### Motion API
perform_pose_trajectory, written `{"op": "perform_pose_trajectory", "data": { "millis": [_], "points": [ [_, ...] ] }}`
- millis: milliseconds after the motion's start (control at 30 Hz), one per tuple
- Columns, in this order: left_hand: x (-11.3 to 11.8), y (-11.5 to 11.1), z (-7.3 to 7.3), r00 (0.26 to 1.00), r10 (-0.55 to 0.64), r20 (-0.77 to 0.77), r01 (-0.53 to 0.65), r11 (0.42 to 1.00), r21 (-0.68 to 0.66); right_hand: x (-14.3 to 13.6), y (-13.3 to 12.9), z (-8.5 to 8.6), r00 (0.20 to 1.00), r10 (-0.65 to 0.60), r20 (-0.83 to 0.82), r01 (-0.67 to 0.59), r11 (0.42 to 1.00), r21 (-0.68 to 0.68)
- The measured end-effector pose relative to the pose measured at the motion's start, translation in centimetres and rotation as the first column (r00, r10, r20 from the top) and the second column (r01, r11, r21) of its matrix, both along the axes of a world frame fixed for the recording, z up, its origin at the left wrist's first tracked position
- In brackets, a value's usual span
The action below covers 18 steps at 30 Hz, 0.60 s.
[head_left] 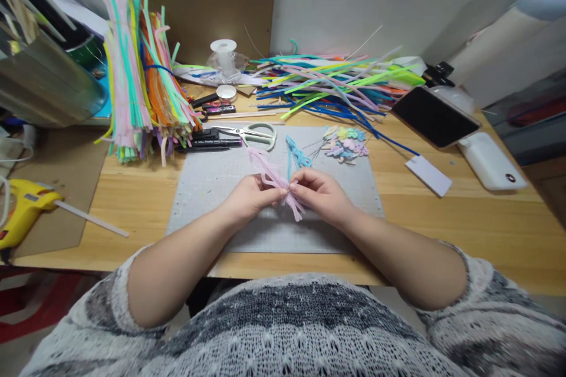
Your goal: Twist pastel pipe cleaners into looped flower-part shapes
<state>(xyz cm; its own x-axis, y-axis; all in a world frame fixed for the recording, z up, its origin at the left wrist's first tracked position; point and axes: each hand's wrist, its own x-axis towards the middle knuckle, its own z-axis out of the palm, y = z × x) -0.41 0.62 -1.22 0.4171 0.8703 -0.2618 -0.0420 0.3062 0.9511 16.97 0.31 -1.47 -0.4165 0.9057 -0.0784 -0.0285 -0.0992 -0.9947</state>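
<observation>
Over the grey cutting mat (207, 188), my left hand (254, 194) pinches a bunch of bent pink pipe cleaners (274, 174), whose loops point up and whose ends hang below my fingers. My right hand (321, 191) is closed at the same spot, thumb and finger meeting the left ones on the pink bunch. Just beyond the right fingers is a piece of bent blue pipe cleaner (298, 154); whether it touches the hand I cannot tell. Small pastel flower shapes on wires (347, 144) lie at the mat's upper right.
Scissors (256, 134) and black pens (214, 144) lie along the mat's far edge. Bundled pipe cleaners (128, 70) stand at left; loose ones (336, 82) are heaped behind. A yellow glue gun (26, 209) sits far left, a phone (435, 116) and white power bank (490, 160) right.
</observation>
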Motion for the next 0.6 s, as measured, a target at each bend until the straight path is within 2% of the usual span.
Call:
{"op": "perform_pose_trajectory", "data": {
  "millis": [67, 133, 167, 233, 300, 367, 433, 600],
  "points": [
    [-0.1, 0.0, -0.1, 0.999, -0.025, 0.021, 0.024, 1.0, 0.011, -0.2, 0.2, 0.0, 0.995, 0.059, -0.084, -0.071, 0.985, -0.156],
    [-0.1, 0.1, -0.2, 1.0, -0.016, 0.025, 0.016, 1.0, 0.014, -0.4, 0.2, -0.1, 0.993, 0.032, -0.117, -0.054, 0.981, -0.186],
    [-0.1, 0.1, -0.3, 1.0, 0.001, 0.022, -0.001, 1.0, 0.012, -0.5, 0.2, -0.2, 0.995, -0.018, -0.101, 0.005, 0.992, -0.127],
    [0.0, 0.0, -0.5, 0.999, 0.047, 0.01, -0.047, 0.999, 0.007, -0.7, -0.1, -0.2, 0.989, -0.151, 0.004, 0.15, 0.982, 0.116],
    [0.2, -0.1, -0.6, 0.996, 0.087, 0.0, -0.087, 0.996, 0.011, -0.7, -0.5, -0.2, 0.958, -0.257, 0.125, 0.191, 0.902, 0.388],
    [0.4, -0.2, -0.6, 0.994, 0.111, 0.008, -0.111, 0.994, 0.021, -0.6, -0.9, -0.1, 0.936, -0.302, 0.182, 0.158, 0.82, 0.549],
    [0.5, -0.2, -0.5, 0.992, 0.126, 0.018, -0.127, 0.991, 0.031, -0.6, -1.1, -0.1, 0.928, -0.323, 0.184, 0.152, 0.781, 0.605],
    [0.5, -0.3, -0.4, 0.989, 0.148, -0.006, -0.147, 0.988, 0.052, -0.6, -1.2, -0.1, 0.912, -0.36, 0.198, 0.151, 0.742, 0.653]
  ]
}}
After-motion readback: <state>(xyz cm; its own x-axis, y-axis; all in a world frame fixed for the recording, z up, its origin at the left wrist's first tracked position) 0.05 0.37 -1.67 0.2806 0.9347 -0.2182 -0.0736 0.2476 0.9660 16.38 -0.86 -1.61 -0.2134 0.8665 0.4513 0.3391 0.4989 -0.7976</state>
